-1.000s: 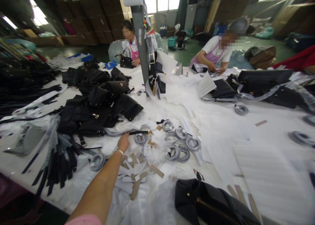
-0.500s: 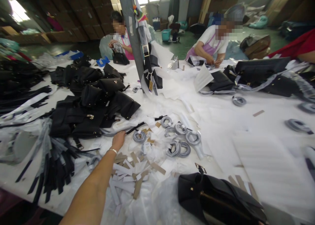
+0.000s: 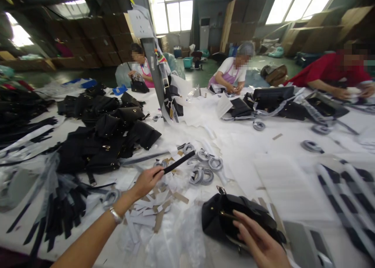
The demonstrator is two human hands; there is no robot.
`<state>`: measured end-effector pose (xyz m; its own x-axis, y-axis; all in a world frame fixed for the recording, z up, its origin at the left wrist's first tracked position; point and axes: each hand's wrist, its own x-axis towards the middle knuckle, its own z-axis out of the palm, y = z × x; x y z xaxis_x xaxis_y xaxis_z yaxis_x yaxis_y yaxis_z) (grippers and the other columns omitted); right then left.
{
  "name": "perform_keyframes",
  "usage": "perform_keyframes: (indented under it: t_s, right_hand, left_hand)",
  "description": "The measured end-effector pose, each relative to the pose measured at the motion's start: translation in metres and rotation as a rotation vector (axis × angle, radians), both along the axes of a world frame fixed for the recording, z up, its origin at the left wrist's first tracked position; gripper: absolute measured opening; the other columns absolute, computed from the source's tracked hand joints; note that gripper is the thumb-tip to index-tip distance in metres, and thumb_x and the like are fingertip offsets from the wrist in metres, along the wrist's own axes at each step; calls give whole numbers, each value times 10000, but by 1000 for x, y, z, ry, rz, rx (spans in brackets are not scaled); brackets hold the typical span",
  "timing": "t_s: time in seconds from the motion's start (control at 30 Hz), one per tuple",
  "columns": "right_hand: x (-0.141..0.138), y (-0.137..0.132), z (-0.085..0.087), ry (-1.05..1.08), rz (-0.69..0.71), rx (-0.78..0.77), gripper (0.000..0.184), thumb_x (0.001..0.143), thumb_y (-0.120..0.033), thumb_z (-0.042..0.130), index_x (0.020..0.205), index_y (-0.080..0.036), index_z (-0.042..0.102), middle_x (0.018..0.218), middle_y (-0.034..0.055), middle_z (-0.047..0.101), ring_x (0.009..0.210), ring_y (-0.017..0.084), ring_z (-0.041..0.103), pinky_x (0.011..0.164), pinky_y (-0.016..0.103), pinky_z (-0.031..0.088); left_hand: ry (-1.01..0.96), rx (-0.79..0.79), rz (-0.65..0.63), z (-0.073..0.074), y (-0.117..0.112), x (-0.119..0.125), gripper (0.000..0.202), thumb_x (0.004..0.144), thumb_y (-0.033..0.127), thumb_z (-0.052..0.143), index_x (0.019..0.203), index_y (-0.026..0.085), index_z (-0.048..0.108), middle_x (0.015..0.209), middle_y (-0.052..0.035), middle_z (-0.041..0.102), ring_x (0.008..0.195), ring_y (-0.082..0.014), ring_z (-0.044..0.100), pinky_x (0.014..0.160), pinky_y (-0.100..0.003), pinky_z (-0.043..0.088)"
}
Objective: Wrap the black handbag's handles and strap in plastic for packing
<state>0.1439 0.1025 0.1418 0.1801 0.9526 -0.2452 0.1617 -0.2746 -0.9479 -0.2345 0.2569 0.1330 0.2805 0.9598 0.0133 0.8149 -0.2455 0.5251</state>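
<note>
My left hand (image 3: 150, 179) is closed on one end of a black strap (image 3: 179, 161), which sticks out to the right above the coiled straps. A black handbag (image 3: 211, 217) lies on its side close to me, with a gold zipper along its opening and a buckle at its top left. Over that opening is my right hand (image 3: 259, 236), fingers stretched out; whether it touches the bag I cannot tell. Wrapped grey coiled straps (image 3: 216, 163) lie beyond the bag. Below my left hand are scattered paper and cardboard strips (image 3: 156, 213).
Black bags (image 3: 90, 147) are piled at left, beside a bundle of wrapped straps (image 3: 58, 205). A grey post (image 3: 155, 68) rises from the table. Several co-workers, one a person in a red shirt (image 3: 319, 68), work across it. White foam sheets (image 3: 281, 186) lie at right.
My left hand has lifted the black strap and brought it right and toward me. My right hand has come into view over the handbag. The view has tilted up and shifted right.
</note>
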Motion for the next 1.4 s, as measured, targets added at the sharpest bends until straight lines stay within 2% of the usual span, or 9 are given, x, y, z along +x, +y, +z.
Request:
perform_keyframes:
  t_s: [0.17, 0.33, 0.5, 0.67, 0.83, 1.03, 1.13, 1.3, 1.4]
  right_hand:
    - [-26, 3, 9, 511, -175, -133, 595, 733, -509, 768, 1254, -262, 623, 1238, 102, 669, 871, 197, 700, 673, 271, 604]
    - [0, -26, 7, 621, -283, -168, 448, 712, -507, 784, 990, -158, 738, 880, 72, 730, 757, 155, 684, 622, 213, 568]
    - [24, -60, 1, 542, -343, -188, 362, 697, -473, 804, 761, -125, 729, 631, 23, 666, 590, 122, 629, 592, 222, 553]
    - [31, -77, -8, 565, -384, -181, 400, 765, -499, 738, 914, -127, 731, 670, 31, 673, 615, 138, 641, 600, 246, 556]
    - [40, -85, -9, 534, -389, -221, 418, 763, -545, 715, 734, -129, 701, 691, 53, 704, 557, 114, 608, 556, 227, 525]
    - [47, -95, -6, 616, -445, -247, 427, 749, -546, 727, 638, -139, 660, 598, 3, 643, 473, 77, 522, 496, 198, 464]
    - [49, -99, -9, 661, -486, -233, 383, 775, -515, 721, 722, -138, 687, 687, 30, 670, 558, 101, 567, 545, 207, 489]
    - [47, -104, -18, 685, -495, -157, 336, 816, -470, 699, 965, -170, 698, 783, 33, 664, 732, 152, 621, 668, 249, 522]
    - [46, -107, -23, 572, -465, -125, 284, 783, -409, 747, 973, -204, 698, 802, 9, 662, 720, 150, 624, 722, 270, 521]
  left_hand:
    - [-265, -311, -271, 40, -51, 87, 313, 957, 392, 427, 922, 184, 658, 748, 5, 622, 712, -161, 576, 658, -236, 414]
    - [-282, -601, -426, 41, -90, 134, 329, 944, 404, 437, 818, 169, 630, 665, 29, 517, 633, -134, 487, 586, -222, 361]
    - [-276, -733, -469, 33, -109, 152, 374, 938, 473, 426, 834, 182, 636, 677, 27, 519, 638, -135, 471, 583, -218, 362]
    - [-231, -764, -512, 31, -112, 163, 395, 933, 503, 415, 853, 193, 646, 734, 9, 567, 687, -152, 504, 613, -217, 405]
    - [-206, -790, -537, 26, -112, 172, 393, 937, 500, 419, 841, 194, 646, 735, 9, 576, 697, -156, 521, 621, -219, 413]
    - [-202, -832, -596, 14, -113, 181, 329, 919, 478, 509, 896, 193, 670, 771, 8, 642, 691, -145, 575, 613, -212, 449]
    - [-215, -634, -686, 2, -116, 186, 239, 909, 402, 576, 999, 214, 692, 921, -25, 719, 821, -172, 658, 746, -241, 516]
    - [-175, 108, -845, -14, -120, 185, 324, 968, 179, 475, 1244, 255, 627, 1110, -81, 719, 910, -183, 671, 776, -282, 530]
    - [-161, 344, -851, -15, -118, 180, 392, 980, 144, 442, 1339, 254, 554, 1137, -82, 722, 937, -189, 668, 783, -302, 530]
